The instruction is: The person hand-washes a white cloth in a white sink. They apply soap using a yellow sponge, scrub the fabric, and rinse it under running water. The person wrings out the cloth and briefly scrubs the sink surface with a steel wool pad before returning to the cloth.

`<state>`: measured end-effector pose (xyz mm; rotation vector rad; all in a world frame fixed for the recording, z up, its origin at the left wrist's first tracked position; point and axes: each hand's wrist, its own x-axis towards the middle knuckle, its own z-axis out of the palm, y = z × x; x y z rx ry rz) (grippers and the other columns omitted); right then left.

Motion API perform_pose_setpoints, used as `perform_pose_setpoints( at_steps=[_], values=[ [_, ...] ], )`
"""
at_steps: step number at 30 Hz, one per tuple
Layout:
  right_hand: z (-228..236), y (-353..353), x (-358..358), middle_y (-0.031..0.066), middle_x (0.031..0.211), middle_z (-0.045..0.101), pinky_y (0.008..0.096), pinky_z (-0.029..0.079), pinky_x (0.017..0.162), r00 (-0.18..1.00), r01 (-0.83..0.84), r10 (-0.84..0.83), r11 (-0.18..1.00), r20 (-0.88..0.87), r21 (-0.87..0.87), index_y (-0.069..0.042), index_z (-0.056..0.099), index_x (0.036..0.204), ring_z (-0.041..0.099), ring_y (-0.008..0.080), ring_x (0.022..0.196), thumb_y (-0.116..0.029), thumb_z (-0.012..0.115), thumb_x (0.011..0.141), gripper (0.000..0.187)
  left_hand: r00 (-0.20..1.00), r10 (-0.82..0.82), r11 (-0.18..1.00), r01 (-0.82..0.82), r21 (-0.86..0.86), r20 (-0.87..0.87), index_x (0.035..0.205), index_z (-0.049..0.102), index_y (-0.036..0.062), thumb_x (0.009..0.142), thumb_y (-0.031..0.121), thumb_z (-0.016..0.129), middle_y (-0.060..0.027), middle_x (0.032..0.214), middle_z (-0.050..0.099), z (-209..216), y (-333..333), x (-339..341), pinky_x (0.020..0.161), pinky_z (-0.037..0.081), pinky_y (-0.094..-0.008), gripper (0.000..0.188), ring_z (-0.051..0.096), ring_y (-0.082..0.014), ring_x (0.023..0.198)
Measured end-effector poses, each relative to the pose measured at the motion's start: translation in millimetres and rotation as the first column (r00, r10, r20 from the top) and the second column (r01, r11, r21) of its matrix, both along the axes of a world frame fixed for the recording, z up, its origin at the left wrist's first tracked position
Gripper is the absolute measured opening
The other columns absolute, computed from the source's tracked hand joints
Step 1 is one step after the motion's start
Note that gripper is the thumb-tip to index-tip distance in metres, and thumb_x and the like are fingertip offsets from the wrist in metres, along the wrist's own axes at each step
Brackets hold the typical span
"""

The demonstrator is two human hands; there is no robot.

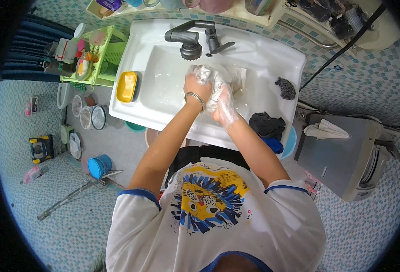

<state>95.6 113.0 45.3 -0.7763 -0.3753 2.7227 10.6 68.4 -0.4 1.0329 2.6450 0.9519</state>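
A wet, soapy white cloth (216, 86) is bunched up over the basin of the white sink (152, 111). My left hand (197, 87), a bangle at its wrist, is closed on the cloth's upper left part, with suds over the fingers. Foam also coats my right hand (225, 108), which grips the lower right part of the same cloth. Both hands are close together, and some of their fingers are hidden by cloth and lather. Just above them stands a dark grey faucet (191, 49), with no water seen running from it.
A yellow soap dish (127, 87) sits on the sink's left rim. On the right rim lie a dark scrubber (285, 88) and black cloth (267, 125). A green shelf (101, 68) stands left; a grey washing machine (338, 152) stands right.
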Motion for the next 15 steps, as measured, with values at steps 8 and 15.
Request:
perform_pose_setpoints(
  at_steps=[8,15],
  values=[
    [-62.6,6.0,0.1,0.0101,0.11,0.055,0.0349,0.045,0.087,0.928,-0.156,0.086,0.974,-0.364,-0.167,-0.008,0.049,0.113,0.054,0.0209,0.1,-0.037,0.031,0.093,0.039,0.998,-0.034,0.989,0.026,-0.144,-0.059,0.111,0.055,0.0106,0.069,0.029,0.062,-0.0156,0.104,0.057,5.2,-5.8,19.5,0.082,0.045,-0.0409,0.046,0.054,-0.0331,0.098],
    [-38.4,17.0,-1.9,0.0055,0.088,0.056,0.0366,0.045,0.077,0.908,-0.166,0.045,0.952,-0.417,-0.259,-0.005,0.052,0.09,0.054,0.0227,0.087,-0.032,0.041,0.087,0.03,0.974,0.118,0.962,-0.063,0.267,-0.195,0.097,0.054,0.0017,0.077,0.033,0.056,-0.0224,0.095,0.056,14.5,-6.8,40.3,0.079,0.042,-0.0433,0.037,0.052,-0.0404,0.091]
  ],
)
